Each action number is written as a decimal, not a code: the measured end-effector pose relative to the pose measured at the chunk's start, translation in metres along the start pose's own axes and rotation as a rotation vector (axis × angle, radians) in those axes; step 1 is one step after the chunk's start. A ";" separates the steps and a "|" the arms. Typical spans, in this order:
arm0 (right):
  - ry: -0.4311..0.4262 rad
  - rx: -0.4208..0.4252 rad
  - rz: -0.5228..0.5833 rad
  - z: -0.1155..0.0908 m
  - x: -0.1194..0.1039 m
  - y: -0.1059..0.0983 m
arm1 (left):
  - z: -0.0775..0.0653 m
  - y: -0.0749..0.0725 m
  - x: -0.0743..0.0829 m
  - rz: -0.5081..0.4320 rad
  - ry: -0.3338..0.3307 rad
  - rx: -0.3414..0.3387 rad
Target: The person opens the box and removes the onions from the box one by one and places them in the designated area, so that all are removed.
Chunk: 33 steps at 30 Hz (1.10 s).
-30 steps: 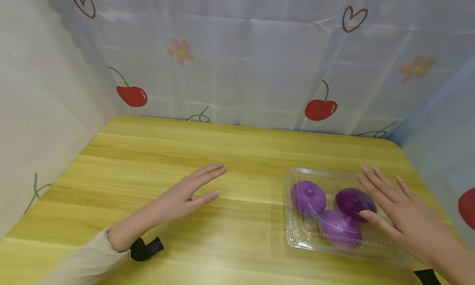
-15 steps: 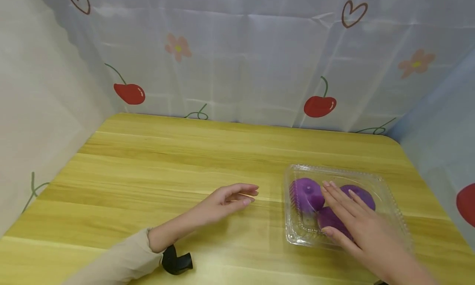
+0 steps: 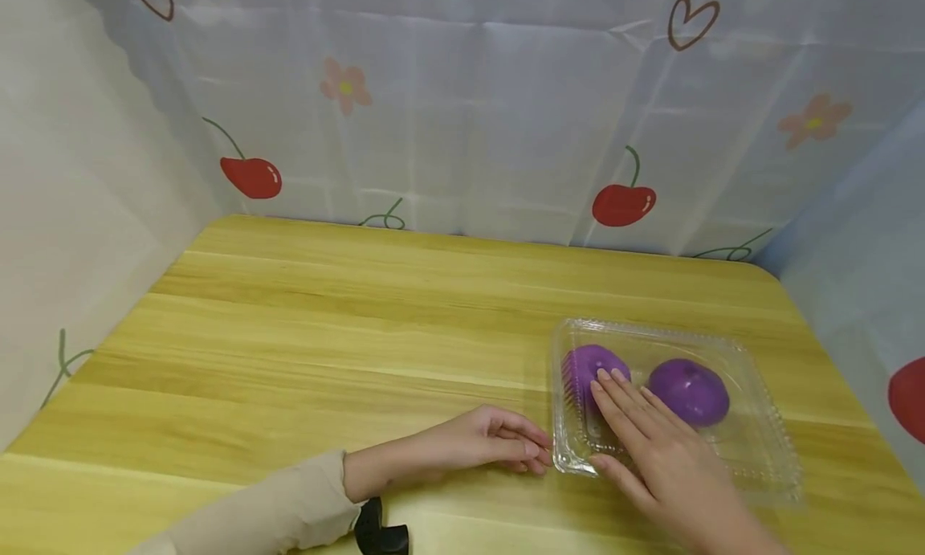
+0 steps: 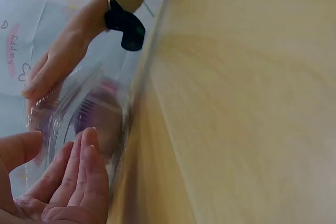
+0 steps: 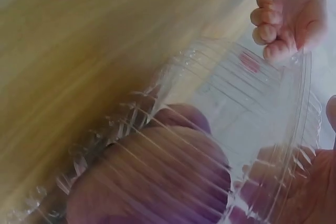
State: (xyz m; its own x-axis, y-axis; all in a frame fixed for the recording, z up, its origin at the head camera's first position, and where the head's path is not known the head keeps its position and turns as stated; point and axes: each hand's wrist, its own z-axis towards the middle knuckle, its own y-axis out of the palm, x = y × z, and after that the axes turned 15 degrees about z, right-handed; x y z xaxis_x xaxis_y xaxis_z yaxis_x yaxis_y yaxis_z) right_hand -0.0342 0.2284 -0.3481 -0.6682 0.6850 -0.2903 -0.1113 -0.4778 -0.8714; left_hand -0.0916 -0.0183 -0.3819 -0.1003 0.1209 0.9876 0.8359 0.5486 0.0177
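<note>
A clear plastic clamshell box (image 3: 759, 450) with a ribbed edge lies on the right of the table, holding round purple things that look like onions. One purple piece (image 3: 690, 390) shows fully in the head view, and another purple piece (image 3: 592, 364) is partly covered. My right hand (image 3: 668, 455) spreads flat over the lid's front part, hiding what lies beneath. Bent, loose fingers of my left hand (image 3: 484, 441) have their tips right at the box's front left corner. In the left wrist view, that hand's thumb and fingers (image 4: 68, 174) stand apart, facing the box.
The yellow wood-grain table (image 3: 325, 338) reaches back to a pale curtain (image 3: 470, 121) printed with cherries, flowers and hearts. Curtain also closes off both sides. A black wrist strap mount (image 3: 379, 527) hangs below the left sleeve (image 3: 289, 503), close over the tabletop.
My left hand has come right and nearer to the box's corner, its fingers bending more. The right hand has moved left across the lid, uncovering the right purple piece. The box stays put.
</note>
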 end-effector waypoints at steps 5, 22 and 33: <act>0.015 -0.001 -0.031 -0.001 -0.002 0.004 | 0.008 0.007 -0.002 -0.080 -0.016 -0.048; 0.067 0.033 -0.049 -0.002 -0.007 0.010 | 0.017 0.010 -0.010 -0.094 0.032 -0.035; 0.064 0.036 -0.035 -0.002 -0.008 0.011 | 0.018 0.009 -0.011 -0.073 0.022 -0.036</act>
State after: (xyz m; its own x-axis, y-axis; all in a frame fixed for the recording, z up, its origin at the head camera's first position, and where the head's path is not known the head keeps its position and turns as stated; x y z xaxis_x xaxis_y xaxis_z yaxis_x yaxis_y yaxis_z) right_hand -0.0284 0.2186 -0.3555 -0.6151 0.7350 -0.2853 -0.1608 -0.4711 -0.8673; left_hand -0.0930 -0.0002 -0.3954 -0.1505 0.0632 0.9866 0.8455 0.5254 0.0953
